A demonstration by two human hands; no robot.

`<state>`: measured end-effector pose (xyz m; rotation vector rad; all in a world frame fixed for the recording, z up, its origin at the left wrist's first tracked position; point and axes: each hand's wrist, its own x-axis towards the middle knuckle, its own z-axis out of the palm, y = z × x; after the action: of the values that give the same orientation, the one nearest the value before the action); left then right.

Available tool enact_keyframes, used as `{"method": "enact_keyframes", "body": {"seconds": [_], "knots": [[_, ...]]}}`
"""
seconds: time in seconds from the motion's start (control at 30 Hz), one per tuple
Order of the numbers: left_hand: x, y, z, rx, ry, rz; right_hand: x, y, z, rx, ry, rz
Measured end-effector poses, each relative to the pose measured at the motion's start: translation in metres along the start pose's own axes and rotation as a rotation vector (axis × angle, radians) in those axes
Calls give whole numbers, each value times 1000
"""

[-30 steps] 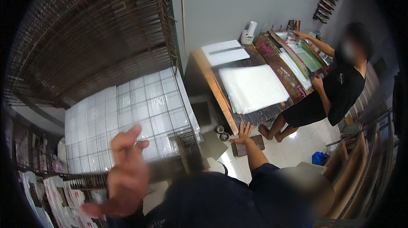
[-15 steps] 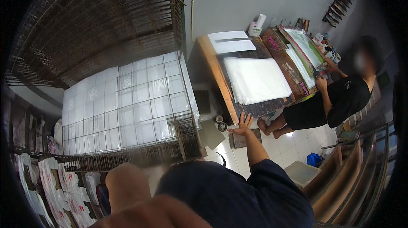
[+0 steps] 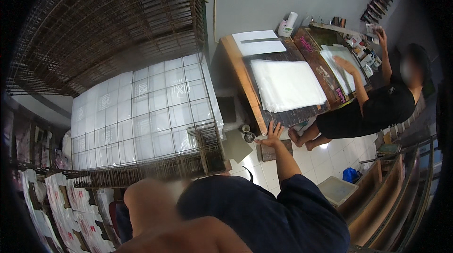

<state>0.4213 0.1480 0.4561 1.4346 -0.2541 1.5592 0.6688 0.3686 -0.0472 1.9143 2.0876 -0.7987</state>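
My right hand is stretched out with its fingers spread, holding nothing. Its fingertips are at the near corner of a dark work table with a wooden edge; whether they touch it, I cannot tell. On that table lies a stack of white translucent sheets, beyond my fingers. At the lower edge a blurred bare limb, seemingly my left arm, is close to the camera, and its fingers cannot be made out. To the left, a wire drying rack carries clear printed plastic bags in rows.
A co-worker in black stands right of the table, one hand raised at a tilted frame, the other over a sheet. Raised wire racks hang upper left. Small cups stand below the table corner. Wooden shelves fill the lower right.
The co-worker's frame has swung up from the table, with one hand lifted high and the other now over the sheet. My right hand stays by the table corner, fingers spread.
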Motion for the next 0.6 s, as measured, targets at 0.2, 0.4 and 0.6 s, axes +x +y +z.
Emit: {"method": "enact_keyframes", "body": {"seconds": [0.2,0.4,0.6], "knots": [[2,-2,-3,-69,-79,-24,-6,-6,-4,24,-15,11],[-49,7,-21,256,351,-41,-3,6,-1,47,3,17],[-162,-17,-105,487,913,-322,5,11,3,315,549,-119]]}}
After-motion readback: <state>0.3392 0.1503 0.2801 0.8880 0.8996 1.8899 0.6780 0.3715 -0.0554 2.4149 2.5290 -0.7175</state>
